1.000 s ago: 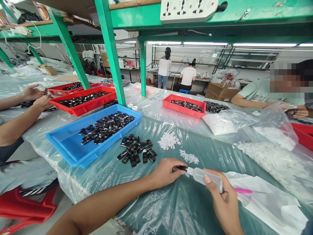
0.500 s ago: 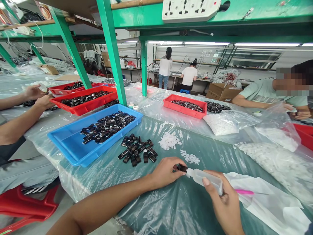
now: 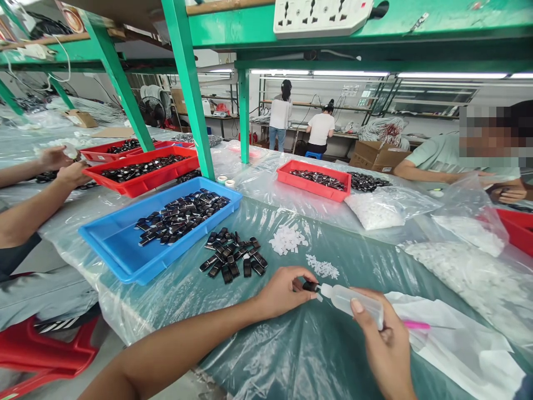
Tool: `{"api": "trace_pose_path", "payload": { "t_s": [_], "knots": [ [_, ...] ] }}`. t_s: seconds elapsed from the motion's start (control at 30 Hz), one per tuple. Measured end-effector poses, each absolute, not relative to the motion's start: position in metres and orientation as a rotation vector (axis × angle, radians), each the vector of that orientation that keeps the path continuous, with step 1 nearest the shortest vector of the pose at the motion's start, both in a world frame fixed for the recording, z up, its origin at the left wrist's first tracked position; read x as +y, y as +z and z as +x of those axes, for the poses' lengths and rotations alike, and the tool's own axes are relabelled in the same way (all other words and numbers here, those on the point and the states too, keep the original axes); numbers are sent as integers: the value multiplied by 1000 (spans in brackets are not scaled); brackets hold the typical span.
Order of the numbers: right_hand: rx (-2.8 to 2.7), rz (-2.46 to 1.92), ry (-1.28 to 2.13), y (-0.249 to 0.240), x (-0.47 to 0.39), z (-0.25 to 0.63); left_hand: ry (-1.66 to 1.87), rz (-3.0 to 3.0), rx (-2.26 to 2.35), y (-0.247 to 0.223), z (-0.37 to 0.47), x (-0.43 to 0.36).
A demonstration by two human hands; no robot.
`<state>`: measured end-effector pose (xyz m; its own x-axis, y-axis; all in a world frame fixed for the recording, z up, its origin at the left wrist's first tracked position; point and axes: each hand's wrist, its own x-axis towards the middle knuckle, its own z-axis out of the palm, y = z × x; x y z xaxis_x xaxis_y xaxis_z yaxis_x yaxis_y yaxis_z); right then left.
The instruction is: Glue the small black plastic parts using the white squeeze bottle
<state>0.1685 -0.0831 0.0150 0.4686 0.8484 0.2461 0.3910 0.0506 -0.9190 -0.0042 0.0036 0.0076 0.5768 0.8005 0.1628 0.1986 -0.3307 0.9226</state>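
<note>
Between the thumb and fingers of my left hand is a small black plastic part. A little white piece shows just beneath it, by my thumb tip. My right hand is wrapped round a translucent squeeze bottle, tilted with its narrow nozzle toward the black part. The nozzle tip is at the part's edge; I cannot tell whether they touch. Beyond my left hand lie a loose pile of black parts, a heap of white pieces and a smaller heap of tiny white bits.
A blue tray of black parts stands at the left, near red trays. Another red tray and bags of white pieces lie farther back. A pink-handled tool rests on white sheeting. Co-workers sit at both sides.
My right hand has drawn the bottle slightly to the right, so more of the nozzle shows. The little white piece has come into sight under the black part. My left hand has barely moved.
</note>
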Motion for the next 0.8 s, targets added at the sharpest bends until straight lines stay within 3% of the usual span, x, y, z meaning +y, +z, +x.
{"api": "trace_pose_path", "payload": {
  "t_s": [0.8],
  "knots": [
    [-1171, -1563, 507, 15, -86, 163, 776, 1992, 836, 14, -7, 2]
  ]
}}
